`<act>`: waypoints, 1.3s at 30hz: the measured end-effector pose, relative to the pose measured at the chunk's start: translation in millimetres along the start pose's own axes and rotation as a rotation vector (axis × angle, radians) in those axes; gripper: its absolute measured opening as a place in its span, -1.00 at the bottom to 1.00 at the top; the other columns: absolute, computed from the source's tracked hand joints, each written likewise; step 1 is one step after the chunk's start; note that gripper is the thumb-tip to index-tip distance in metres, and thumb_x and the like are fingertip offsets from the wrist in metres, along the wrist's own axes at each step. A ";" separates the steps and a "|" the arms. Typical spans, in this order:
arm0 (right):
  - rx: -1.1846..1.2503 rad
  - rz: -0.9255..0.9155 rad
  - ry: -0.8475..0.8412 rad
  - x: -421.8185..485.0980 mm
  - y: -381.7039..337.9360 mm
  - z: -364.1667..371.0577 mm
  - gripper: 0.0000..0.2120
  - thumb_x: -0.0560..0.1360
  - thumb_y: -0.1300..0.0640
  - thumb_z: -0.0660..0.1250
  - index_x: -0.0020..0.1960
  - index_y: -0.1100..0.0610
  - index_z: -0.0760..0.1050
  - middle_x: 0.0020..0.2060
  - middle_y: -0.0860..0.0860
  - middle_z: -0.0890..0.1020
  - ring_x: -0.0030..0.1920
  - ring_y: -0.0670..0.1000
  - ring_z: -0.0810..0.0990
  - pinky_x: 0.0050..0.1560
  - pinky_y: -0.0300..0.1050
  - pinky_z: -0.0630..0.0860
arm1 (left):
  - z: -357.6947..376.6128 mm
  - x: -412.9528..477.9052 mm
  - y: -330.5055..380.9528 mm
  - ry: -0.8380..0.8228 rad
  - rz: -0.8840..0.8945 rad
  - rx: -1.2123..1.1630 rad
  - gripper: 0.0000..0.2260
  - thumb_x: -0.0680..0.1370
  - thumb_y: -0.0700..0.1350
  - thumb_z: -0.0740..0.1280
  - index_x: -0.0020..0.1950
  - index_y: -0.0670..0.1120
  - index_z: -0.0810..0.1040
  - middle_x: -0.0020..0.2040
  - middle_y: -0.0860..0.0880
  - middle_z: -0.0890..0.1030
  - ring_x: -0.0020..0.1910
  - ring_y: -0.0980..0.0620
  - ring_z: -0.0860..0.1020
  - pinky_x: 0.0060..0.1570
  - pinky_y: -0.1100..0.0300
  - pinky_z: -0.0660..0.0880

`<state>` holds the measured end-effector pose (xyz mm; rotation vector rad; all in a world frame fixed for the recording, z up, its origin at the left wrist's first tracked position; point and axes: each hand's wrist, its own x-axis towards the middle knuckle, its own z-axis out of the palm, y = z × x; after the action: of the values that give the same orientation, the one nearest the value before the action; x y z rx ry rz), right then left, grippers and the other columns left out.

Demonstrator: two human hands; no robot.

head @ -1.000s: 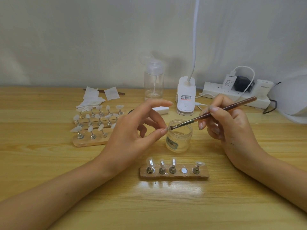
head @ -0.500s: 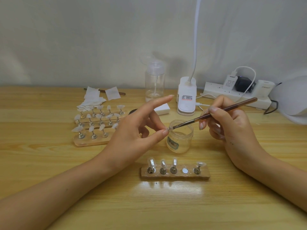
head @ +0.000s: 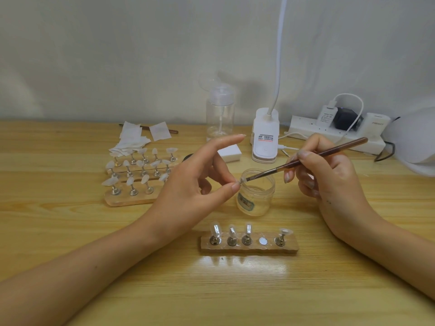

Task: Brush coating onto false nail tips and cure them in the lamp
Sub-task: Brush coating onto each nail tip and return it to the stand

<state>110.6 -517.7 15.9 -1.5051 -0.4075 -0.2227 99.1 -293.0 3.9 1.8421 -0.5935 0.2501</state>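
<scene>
My left hand (head: 188, 184) pinches a small clear nail tip (head: 242, 180) between thumb and a finger, index finger stretched out. My right hand (head: 329, 180) grips a brown brush (head: 306, 158); its bristles touch the nail tip above an open clear jar (head: 256, 194). In front lies a wooden holder strip (head: 249, 248) with three upright nail tips, one bare magnet spot and one stand at its right end. The white curing lamp (head: 414, 142) shows partly at the right edge.
More wooden holders (head: 131, 198) with several nail tips stand at the left, with white wipes (head: 134, 140) behind. A clear pump bottle (head: 220, 114), a white clip lamp base (head: 264, 137), a white block (head: 229, 152) and a power strip (head: 334, 135) line the back of the wooden table.
My left index finger has straightened outward. The brush tip has stayed on the nail tip over the jar, with slight strokes.
</scene>
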 end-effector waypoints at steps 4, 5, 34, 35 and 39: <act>0.051 -0.042 -0.013 -0.9 -1.8 -0.4 -0.83 0.53 0.15 0.22 -0.24 0.04 0.42 -0.41 0.07 0.59 -0.47 0.02 0.21 -0.50 -0.24 0.17 | 0.5 -0.5 -0.2 0.008 -0.002 0.002 -0.46 0.55 -0.27 0.44 0.46 0.10 0.42 -0.19 0.12 0.58 -0.12 0.12 0.61 -0.29 -0.05 0.47; 0.050 -0.042 -0.026 -1.2 -1.5 0.2 -0.82 0.53 0.15 0.22 -0.25 0.02 0.42 -0.41 0.08 0.58 -0.46 0.06 0.18 -0.49 -0.21 0.16 | 0.5 -0.7 -0.2 0.009 -0.001 0.002 -0.46 0.55 -0.27 0.44 0.46 0.09 0.42 -0.19 0.12 0.58 -0.13 0.12 0.61 -0.29 -0.04 0.47; -0.004 0.007 -0.010 -1.1 -0.4 1.0 -0.85 0.52 0.15 0.21 -0.23 0.08 0.40 -0.42 0.08 0.57 -0.42 0.11 0.15 -0.48 -0.18 0.11 | 0.6 -0.5 0.0 0.005 -0.006 0.002 -0.50 0.55 -0.26 0.44 0.43 0.08 0.43 -0.20 0.11 0.57 -0.13 0.11 0.61 -0.30 -0.03 0.46; -0.016 0.011 -0.005 -1.2 -0.2 0.4 -0.85 0.54 0.16 0.21 -0.22 0.10 0.39 -0.42 0.08 0.57 -0.43 0.09 0.16 -0.49 -0.18 0.12 | 0.6 -0.5 0.0 0.006 -0.005 0.003 -0.50 0.55 -0.26 0.44 0.43 0.08 0.43 -0.20 0.11 0.57 -0.13 0.11 0.61 -0.30 -0.02 0.46; 0.004 -0.013 0.027 -1.4 -1.0 -1.0 -0.79 0.61 0.23 0.19 -0.21 0.12 0.38 -0.42 0.06 0.58 -0.46 -0.03 0.21 -0.49 -0.23 0.16 | 0.6 -0.2 0.1 0.008 -0.004 0.006 -0.49 0.55 -0.27 0.44 0.43 0.07 0.43 -0.20 0.09 0.57 -0.12 0.10 0.61 -0.29 -0.07 0.46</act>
<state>109.1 -519.0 16.3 -1.4945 -0.3963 -0.2520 98.7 -293.6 3.7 1.8469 -0.5839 0.2569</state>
